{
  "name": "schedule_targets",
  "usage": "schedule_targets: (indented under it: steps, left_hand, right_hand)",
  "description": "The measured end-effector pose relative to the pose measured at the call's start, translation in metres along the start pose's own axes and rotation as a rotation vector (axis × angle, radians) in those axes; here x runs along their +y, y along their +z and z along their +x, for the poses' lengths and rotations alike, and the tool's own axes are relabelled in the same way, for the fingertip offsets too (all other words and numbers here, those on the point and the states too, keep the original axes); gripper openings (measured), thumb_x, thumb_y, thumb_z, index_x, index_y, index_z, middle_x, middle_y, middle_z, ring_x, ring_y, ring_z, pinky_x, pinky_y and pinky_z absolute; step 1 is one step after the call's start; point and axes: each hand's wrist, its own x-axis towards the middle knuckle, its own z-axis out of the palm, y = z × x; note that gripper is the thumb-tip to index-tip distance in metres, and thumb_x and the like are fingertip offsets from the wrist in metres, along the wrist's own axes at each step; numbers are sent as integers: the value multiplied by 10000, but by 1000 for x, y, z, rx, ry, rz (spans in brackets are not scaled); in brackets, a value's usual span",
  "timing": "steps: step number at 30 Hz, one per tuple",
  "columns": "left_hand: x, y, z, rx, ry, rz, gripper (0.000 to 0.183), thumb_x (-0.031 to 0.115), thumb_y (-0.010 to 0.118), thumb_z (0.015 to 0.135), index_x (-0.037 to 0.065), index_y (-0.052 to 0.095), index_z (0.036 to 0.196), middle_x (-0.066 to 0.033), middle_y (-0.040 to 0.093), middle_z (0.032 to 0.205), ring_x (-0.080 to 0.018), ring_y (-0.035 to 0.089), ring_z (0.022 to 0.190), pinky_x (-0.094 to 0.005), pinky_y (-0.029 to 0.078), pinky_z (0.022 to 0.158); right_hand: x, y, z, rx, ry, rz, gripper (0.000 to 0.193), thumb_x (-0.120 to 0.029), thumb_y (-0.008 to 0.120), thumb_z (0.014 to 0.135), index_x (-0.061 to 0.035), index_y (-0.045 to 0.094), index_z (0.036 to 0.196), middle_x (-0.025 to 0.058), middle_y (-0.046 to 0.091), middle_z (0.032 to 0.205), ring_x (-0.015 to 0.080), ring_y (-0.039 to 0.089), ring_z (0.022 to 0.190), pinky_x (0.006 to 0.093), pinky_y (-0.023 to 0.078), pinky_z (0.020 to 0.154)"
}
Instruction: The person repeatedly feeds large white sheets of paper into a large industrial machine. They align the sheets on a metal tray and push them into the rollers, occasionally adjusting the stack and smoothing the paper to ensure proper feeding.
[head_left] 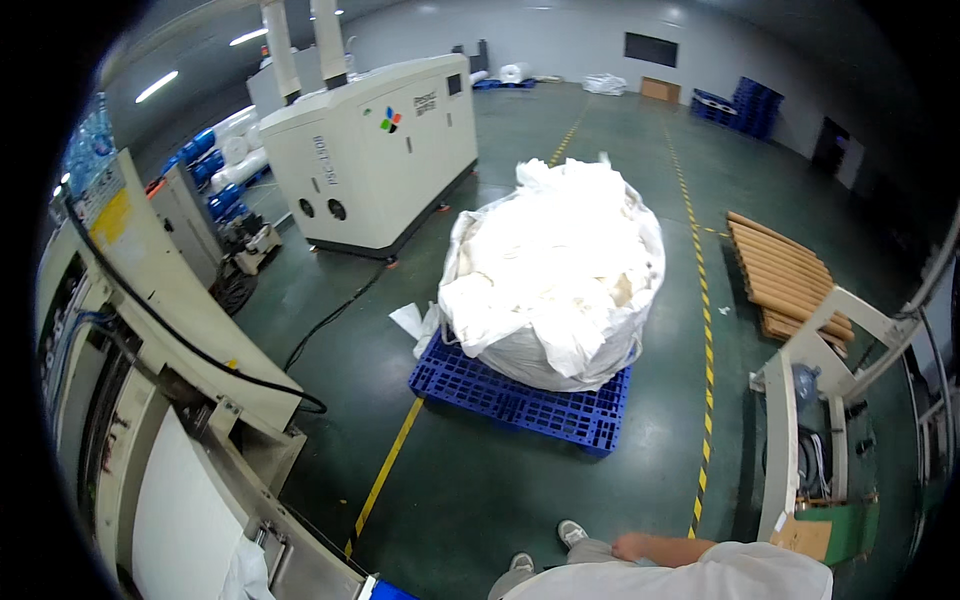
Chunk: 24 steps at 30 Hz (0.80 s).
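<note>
"While I viewed the floor [460, 480] remotely, how did the right hand [630, 546] look?"

"Loosely curled before the white shirt [740, 578]; I couldn't tell whether it held anything. The left hand lay out of view, so I couldn't tell its state."

"And the white bag [555, 345]?"

"It stood heaped full on the blue pallet [520, 402], well ahead of the shoes [572, 533]."

Fisheye view from the left camera of the pair on your head, aimed forward and steeply down over the floor [640, 490]: your shoes [571, 533] near the lower edge, the sack [550, 265] farther off, the wall [560, 40] farthest.
</note>
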Motion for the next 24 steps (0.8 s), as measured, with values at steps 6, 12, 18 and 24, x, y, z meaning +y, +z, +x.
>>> schedule_targets:
  steps: [6, 12, 18, 24]
  left_hand:
    - [-69, 57, -55, 10, -523, -251, 468, 347, 566, 789, 49, 610, 1146, -217, 604, 1158, -391, 571, 1078, -445, 459, 921]
    - [71, 119, -29, 401, -344, -775, 429, 383, 534, 846, 87, 636, 1139, -161, 617, 1176, -342, 577, 1094, -407, 449, 948]
    - [193, 63, -101, 483, 117, -850, 466, 381, 558, 873, 78, 564, 1227, -141, 633, 1140, -307, 592, 1064, -390, 472, 910]
    - [108, 158, -112, 650, -388, -971, 454, 360, 528, 854, 102, 576, 1225, -148, 605, 1199, -311, 562, 1124, -415, 453, 942]
  right_hand:
    - [109, -43, 50, -120, -140, -256, 486, -415, 417, 891, -52, 624, 1138, 190, 608, 1165, 379, 568, 1075, 453, 451, 910]
    - [77, -200, 58, 116, 102, -228, 381, -320, 504, 803, -27, 692, 959, 194, 660, 1031, 338, 627, 975, 432, 489, 852]
    - [-31, -201, 116, 338, -148, -40, 335, -266, 541, 768, 19, 677, 879, 257, 656, 925, 377, 634, 916, 428, 493, 809]
    - [-98, -141, 204, 342, -521, 26, 187, -140, 566, 790, -7, 677, 860, 116, 690, 778, 189, 667, 673, 301, 533, 647]
